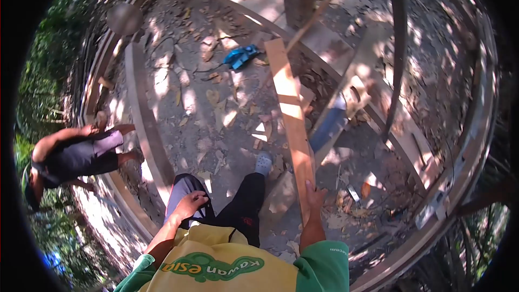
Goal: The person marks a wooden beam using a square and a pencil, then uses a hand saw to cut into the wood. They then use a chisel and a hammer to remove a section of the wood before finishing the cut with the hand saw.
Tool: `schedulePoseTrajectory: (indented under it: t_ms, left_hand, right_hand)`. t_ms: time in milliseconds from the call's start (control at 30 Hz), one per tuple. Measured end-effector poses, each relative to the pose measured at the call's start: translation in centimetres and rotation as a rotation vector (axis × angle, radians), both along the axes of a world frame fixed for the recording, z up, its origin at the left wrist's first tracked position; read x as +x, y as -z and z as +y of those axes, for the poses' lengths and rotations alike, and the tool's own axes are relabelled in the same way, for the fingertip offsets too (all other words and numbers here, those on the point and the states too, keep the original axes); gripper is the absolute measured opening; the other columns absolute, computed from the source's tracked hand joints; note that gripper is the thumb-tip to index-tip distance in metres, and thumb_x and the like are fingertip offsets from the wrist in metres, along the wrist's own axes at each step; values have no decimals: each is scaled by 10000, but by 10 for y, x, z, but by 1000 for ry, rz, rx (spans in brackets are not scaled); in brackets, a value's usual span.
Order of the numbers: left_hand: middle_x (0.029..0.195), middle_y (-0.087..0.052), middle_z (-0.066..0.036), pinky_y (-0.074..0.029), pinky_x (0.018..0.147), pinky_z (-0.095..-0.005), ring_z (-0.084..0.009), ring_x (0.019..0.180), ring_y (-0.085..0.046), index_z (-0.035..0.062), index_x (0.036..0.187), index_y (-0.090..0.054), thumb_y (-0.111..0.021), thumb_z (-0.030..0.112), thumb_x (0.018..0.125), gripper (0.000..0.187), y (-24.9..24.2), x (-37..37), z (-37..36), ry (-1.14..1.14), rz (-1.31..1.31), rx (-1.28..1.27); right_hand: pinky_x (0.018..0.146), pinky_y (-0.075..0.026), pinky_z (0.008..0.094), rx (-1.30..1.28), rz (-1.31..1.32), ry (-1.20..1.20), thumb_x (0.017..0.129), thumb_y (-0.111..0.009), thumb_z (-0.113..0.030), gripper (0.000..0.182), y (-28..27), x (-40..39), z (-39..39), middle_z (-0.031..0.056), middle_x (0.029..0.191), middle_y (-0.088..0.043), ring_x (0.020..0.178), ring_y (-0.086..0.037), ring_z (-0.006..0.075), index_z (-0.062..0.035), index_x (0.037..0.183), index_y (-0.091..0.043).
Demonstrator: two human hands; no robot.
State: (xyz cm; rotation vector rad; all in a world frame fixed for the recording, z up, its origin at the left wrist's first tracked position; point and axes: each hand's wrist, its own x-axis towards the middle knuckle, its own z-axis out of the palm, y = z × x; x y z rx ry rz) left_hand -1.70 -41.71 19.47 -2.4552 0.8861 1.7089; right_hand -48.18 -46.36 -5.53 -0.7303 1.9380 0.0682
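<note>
Here the right hand is clamped on the plank end to steady it; the left hand rests loosely curled on the knee, empty.

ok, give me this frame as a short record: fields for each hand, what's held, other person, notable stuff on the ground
right hand: grips the near end of a long wooden plank
left hand: rests on own thigh, holds nothing
plank: runs away from the wearer, over dirt ground strewn with wood scraps
other person: bent over at left, beside a curved timber beam
ground: blue power tool, cord attached
</note>
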Motion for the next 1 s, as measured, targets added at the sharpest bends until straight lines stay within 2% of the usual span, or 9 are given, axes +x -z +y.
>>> schedulePoseTrajectory:
  t_ms: [133,367,467,600,667,733,833,933,1000]
  left_hand:
    - [1121,-706,-115,-485,925,-307,-187,1049,-644,1,1287,-625,-676,343,951,482,10,1,-21,50,-9,18]
    - [1125,-711,-126,-497,905,-311,-208,1048,-662,-21,1269,-625,-650,358,965,487,40,-10,-29,174,69,-52]
    - [1179,-696,-134,-504,901,-343,-251,1056,-669,-11,1295,-614,-654,439,955,565,70,-37,-51,-49,161,109]
    - [1317,-618,-127,-492,948,-399,-264,1176,-611,-2,1438,-474,-615,579,943,776,162,-82,-93,-350,273,160]
    - [1336,-599,-123,-486,980,-383,-239,1221,-582,7,1447,-459,-598,557,969,742,203,-112,-118,-536,324,75]
    - [1361,-591,-104,-440,1053,-413,-244,1255,-563,36,1456,-450,-519,572,1004,705,232,-144,-140,-652,519,-84]
    - [1385,-578,-87,-411,1102,-422,-238,1279,-546,64,1453,-455,-469,571,1028,662,245,-157,-147,-724,625,-149]
    - [1382,-580,-85,-421,1098,-426,-235,1266,-556,73,1440,-468,-468,570,1029,645,245,-158,-154,-714,624,-172]
    - [1362,-592,-80,-444,1075,-417,-232,1244,-571,71,1427,-480,-491,564,1022,638,245,-154,-150,-744,616,-159]
  right_hand:
    - [1035,-454,505,-38,101,-3,774,-598,-808,1031,-5,24,19,340,1255,-618,1200,-590,478,87,1287,-584]
    - [946,-501,510,-60,68,-59,702,-666,-818,980,-3,65,41,305,1071,-692,1067,-649,479,61,1135,-642]
    - [911,-517,508,-112,69,-20,693,-683,-813,953,-8,80,41,289,1027,-706,1032,-665,470,59,1077,-661]
    - [931,-504,509,11,-52,-12,695,-688,-811,939,-45,81,33,284,1043,-704,1043,-667,456,55,1059,-667]
    - [951,-490,507,29,-91,-1,709,-683,-806,929,-48,84,32,282,1049,-703,1052,-666,449,53,1063,-666]
    - [967,-477,504,19,-94,-14,736,-670,-796,910,-46,87,41,280,1051,-703,1056,-667,443,52,1068,-664]
    - [949,-479,499,14,-129,-20,762,-704,-727,832,-42,83,43,254,1047,-702,1033,-663,432,34,1095,-659]
    - [919,-485,499,-429,106,-149,806,-733,-610,711,-34,55,22,229,1060,-690,1016,-648,418,15,1133,-648]
    - [888,-493,493,-568,194,98,840,-749,-485,589,-13,20,-33,208,1067,-677,998,-641,386,4,1151,-640]
